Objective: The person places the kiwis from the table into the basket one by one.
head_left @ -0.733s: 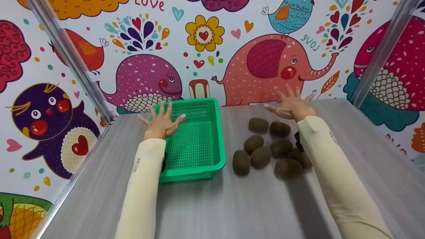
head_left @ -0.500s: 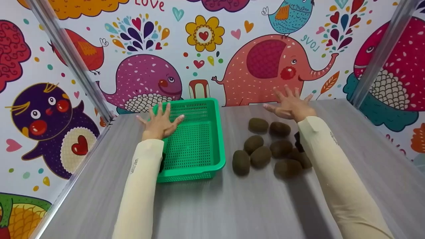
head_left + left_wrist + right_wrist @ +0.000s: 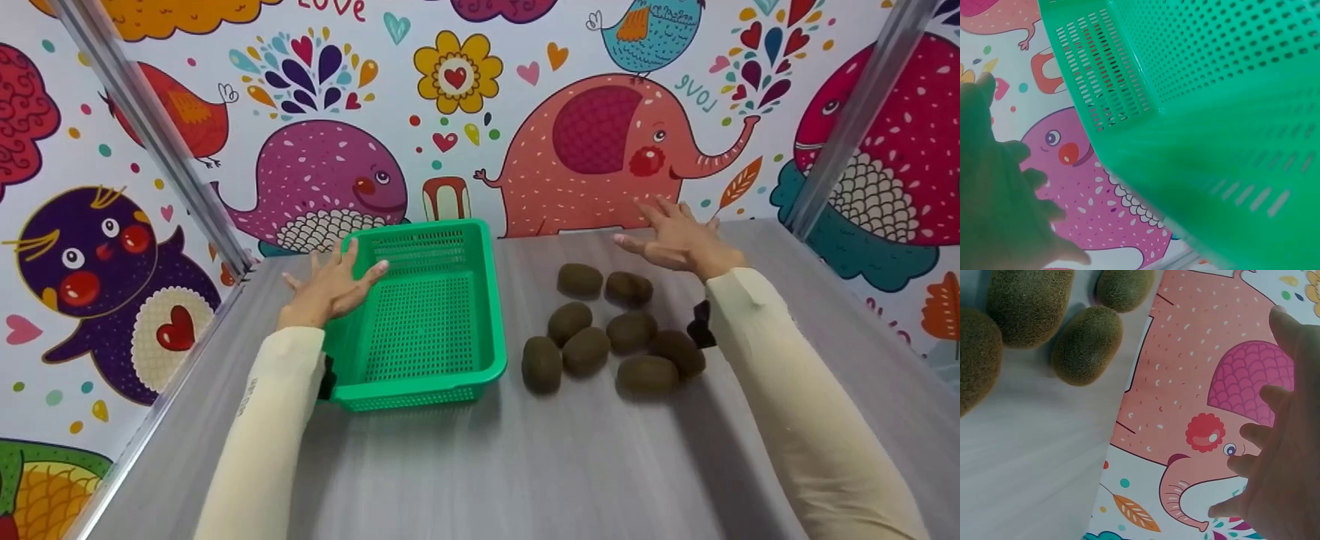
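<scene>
My left hand (image 3: 326,289) hovers over the left rim of a green plastic basket (image 3: 491,300), fingers spread and holding nothing. In the left wrist view the basket's perforated wall (image 3: 1185,146) fills the right side, apart from the hand (image 3: 1005,191). Several brown kiwis (image 3: 586,351) lie loosely grouped on the table to the right of the basket. Above and behind them, to the right, my right hand (image 3: 682,240) hangs with fingers spread and nothing in it. The right wrist view shows some of the kiwis (image 3: 1088,346) at upper left, away from the hand (image 3: 1280,450).
A grey wood-grain table (image 3: 465,480) lies beneath everything. Printed cartoon panels (image 3: 465,150) stand at the back and sides, joined by metal corner posts (image 3: 157,142). The back panel rises close behind the basket and the right hand.
Both hands move outward: the left one shifts left and slightly down toward the basket's left rim, the right one shifts right. The kiwis and basket stay put; the head view shifts slightly.
</scene>
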Tool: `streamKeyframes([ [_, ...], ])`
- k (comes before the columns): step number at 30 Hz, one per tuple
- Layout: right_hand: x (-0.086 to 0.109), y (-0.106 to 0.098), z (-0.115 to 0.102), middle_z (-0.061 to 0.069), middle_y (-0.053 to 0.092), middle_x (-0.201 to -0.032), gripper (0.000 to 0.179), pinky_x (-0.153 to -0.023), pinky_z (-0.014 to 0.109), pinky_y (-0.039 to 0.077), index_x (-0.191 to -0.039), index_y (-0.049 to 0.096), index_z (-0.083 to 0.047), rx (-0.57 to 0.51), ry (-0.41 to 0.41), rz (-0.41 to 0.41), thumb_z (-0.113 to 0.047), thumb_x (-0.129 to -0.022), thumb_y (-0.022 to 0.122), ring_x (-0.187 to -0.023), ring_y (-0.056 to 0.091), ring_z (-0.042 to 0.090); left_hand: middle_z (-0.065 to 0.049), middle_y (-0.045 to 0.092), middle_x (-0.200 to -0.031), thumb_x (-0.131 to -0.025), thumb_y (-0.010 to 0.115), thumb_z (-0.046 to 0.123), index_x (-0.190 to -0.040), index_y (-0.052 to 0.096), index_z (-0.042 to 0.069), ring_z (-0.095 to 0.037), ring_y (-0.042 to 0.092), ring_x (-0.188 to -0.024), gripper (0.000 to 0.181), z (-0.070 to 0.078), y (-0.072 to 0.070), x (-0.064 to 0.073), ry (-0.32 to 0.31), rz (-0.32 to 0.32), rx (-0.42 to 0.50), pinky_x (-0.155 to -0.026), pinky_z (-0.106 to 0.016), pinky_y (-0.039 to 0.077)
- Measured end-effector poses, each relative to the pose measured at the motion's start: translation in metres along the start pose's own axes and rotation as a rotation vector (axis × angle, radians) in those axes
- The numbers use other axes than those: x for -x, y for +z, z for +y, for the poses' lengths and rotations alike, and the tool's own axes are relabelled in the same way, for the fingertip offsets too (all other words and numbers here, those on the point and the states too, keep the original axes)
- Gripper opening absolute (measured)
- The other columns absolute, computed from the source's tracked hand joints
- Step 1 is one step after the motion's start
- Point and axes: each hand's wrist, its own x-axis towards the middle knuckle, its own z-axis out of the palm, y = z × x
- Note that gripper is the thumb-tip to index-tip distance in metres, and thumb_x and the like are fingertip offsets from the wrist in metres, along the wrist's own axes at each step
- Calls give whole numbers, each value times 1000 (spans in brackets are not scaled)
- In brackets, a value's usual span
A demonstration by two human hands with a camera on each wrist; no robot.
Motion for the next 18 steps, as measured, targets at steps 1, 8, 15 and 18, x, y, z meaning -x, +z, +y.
streamKeyframes([
  [1,1,0,2,25,1,-167,101,-109,82,-5,-163,7,-18,-12,-6,-4,-75,-89,45,-150,-4,55,-22,-11,-167,-98,19,73,-161,-8,14,-58,-15,-147,91,-3,-1,2,-2,-14,14,-104,-83,-15],
  [8,13,1,8,25,4,-166,104,-112,79,12,-163,8,-20,-67,-35,-41,-79,-86,45,-150,8,54,-20,-8,-167,-100,20,70,-161,-7,11,-53,-6,-151,89,-20,-2,18,33,-64,127,-109,-81,-8],
  [15,29,5,9,19,6,-168,105,-113,77,16,-163,3,-28,-196,-62,-61,-77,-84,53,-152,8,49,-26,5,-166,-104,25,61,-161,1,5,-51,7,-152,82,-34,4,36,83,-38,276,-120,-70,9],
  [18,37,10,12,16,6,-169,103,-114,76,16,-162,1,-30,-260,-95,-57,-72,-86,56,-153,7,47,-27,7,-166,-104,24,62,-161,1,7,-52,8,-151,82,-41,7,46,55,-49,310,-118,-72,11],
])
